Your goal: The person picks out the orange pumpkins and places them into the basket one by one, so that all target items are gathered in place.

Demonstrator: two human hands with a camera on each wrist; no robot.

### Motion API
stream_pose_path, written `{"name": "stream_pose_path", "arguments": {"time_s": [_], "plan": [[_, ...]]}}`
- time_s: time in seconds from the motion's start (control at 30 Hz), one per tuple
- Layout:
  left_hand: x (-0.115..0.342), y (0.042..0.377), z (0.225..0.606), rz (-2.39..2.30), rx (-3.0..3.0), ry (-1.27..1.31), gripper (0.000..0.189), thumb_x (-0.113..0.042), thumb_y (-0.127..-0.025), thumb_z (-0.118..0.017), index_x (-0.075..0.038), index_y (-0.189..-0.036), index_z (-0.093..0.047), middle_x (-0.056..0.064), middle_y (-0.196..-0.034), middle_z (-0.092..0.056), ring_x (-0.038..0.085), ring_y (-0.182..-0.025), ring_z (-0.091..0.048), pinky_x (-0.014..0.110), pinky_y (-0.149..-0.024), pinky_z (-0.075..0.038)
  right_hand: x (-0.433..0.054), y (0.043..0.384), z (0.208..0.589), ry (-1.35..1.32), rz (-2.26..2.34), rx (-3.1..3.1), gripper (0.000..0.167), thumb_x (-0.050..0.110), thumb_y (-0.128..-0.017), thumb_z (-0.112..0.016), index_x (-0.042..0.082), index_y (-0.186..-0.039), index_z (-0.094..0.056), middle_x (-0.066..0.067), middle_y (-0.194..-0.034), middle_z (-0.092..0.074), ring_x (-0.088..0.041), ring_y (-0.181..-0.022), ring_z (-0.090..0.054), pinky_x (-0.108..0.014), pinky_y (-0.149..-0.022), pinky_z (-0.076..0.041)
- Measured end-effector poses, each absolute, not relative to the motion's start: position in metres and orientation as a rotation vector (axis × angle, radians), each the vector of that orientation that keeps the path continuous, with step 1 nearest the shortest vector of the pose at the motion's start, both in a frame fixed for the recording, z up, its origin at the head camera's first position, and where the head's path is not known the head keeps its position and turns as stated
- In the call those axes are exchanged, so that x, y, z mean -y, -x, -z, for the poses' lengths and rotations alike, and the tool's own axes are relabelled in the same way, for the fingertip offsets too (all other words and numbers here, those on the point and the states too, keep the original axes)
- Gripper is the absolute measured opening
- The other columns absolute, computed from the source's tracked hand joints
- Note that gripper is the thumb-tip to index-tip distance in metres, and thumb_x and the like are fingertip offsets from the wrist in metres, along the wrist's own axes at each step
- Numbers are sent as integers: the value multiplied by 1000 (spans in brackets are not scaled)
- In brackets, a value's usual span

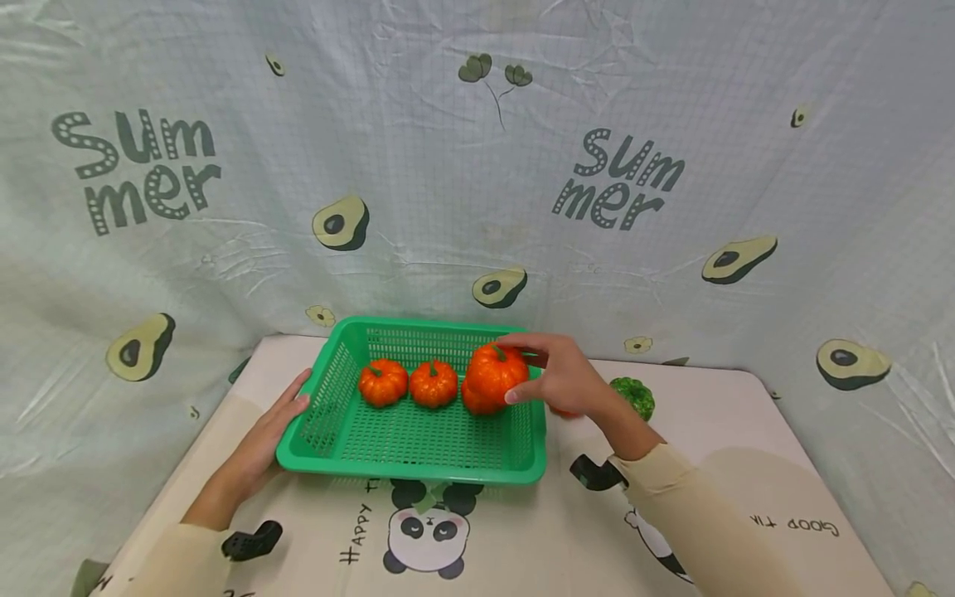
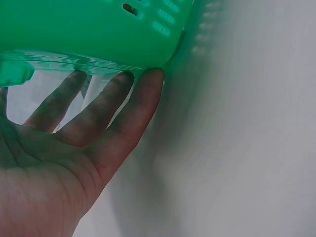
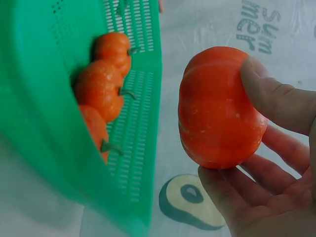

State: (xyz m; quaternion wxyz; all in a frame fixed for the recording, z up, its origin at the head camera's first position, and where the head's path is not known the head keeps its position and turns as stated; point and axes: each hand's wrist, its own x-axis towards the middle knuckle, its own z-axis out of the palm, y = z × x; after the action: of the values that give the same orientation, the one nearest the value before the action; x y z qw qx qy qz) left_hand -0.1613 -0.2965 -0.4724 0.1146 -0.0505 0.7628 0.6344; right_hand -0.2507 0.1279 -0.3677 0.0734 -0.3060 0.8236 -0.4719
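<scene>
A green plastic basket [image 1: 414,477] holds three small orange pumpkins, the left pumpkin [image 1: 384,383], the middle pumpkin [image 1: 433,385] and the right pumpkin [image 1: 480,403]. My right hand [image 1: 564,377] grips a larger orange-red pumpkin [image 3: 217,111] between thumb and fingers, above the basket's right side. In the head view that pumpkin partly covers the right one in the basket. My left hand [image 1: 261,439] lies along the basket's left side. Its extended fingers [image 2: 131,113] reach up to the green plastic in the left wrist view, tips right at it.
To the right of the basket a bumpy green vegetable [image 1: 632,398] sits on the table, partly behind my right forearm. An orange-red thing [image 1: 564,412] peeks out beneath my right hand. A printed cloth [image 1: 418,249] hangs behind the table's far edge.
</scene>
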Motion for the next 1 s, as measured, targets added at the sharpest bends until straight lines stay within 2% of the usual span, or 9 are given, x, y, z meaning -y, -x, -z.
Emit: {"name": "stream_pose_path", "arguments": {"time_s": [0.3, 0.6, 0.83, 1.0], "plan": [[296, 161, 474, -1876, -2226, 147, 74, -57, -111, -33, -35, -167, 9, 5, -177, 15, 45, -161, -1, 70, -124, -12, -110, 254, 368, 831, 1401, -2432, 69, 6, -76, -90, 11, -141, -65, -10, -146, -64, -33, -135, -61, -48, -109, -51], [298, 161, 474, -1890, -2222, 122, 73, -55, -112, -33, -33, -168, 9, 5, -177, 16, 45, -161, 1, 71, -124, -10, -94, 257, 367, 758, 1402, -2376, 72, 7, -75, -91, 15, -142, -65, -7, -145, -66, -30, -125, -68, -42, -100, -57], [299, 160, 471, -1896, -2222, 122, 74, -58, -110, -33, -35, -167, 9, 5, -177, 16, 45, -161, 0, 70, -124, -10, -79, 261, 366, 721, 1414, -2314, 74, 4, -74, -92, 16, -142, -66, -5, -146, -65, -27, -136, -61, -43, -107, -53], [298, 160, 471, -1895, -2221, 117, 74, -59, -110, -33, -36, -167, 9, 5, -177, 16, 44, -161, 1, 71, -124, -10, -70, 265, 368, 778, 1378, -2313, 73, 3, -72, -92, 15, -140, -67, -5, -145, -66, -26, -137, -60, -43, -109, -52]]}}
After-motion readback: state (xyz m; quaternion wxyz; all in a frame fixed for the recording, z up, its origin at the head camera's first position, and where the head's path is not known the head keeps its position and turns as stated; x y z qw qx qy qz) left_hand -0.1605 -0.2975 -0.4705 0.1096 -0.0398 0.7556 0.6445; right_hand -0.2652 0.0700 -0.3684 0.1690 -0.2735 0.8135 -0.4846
